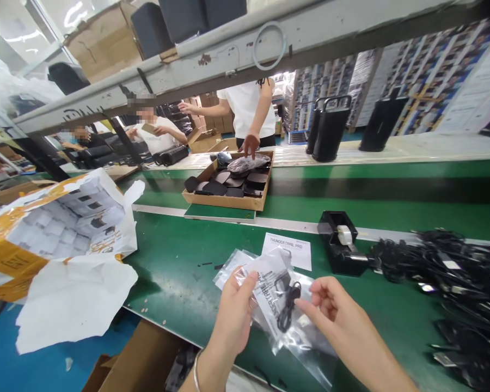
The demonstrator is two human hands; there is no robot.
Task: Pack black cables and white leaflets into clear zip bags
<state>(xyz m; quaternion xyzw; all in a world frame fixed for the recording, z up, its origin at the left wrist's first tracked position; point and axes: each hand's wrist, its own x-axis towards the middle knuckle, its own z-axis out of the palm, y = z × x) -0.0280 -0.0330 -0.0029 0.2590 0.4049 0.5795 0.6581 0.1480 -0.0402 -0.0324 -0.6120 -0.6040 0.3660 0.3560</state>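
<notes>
My left hand pinches the top edge of a clear plastic bag that holds a black cable and a printed booklet. My right hand pinches the same bag from the right, fingers curled at its edge. The bag hangs just above the green belt. Under it lie more clear bags and a white leaflet printed "THUNDER TRAIL PRO".
A pile of black cables fills the right side. A black tape dispenser stands behind the leaflet. At left is an open carton of white boxes. Farther back sit a cardboard tray of black parts, black speakers and other people.
</notes>
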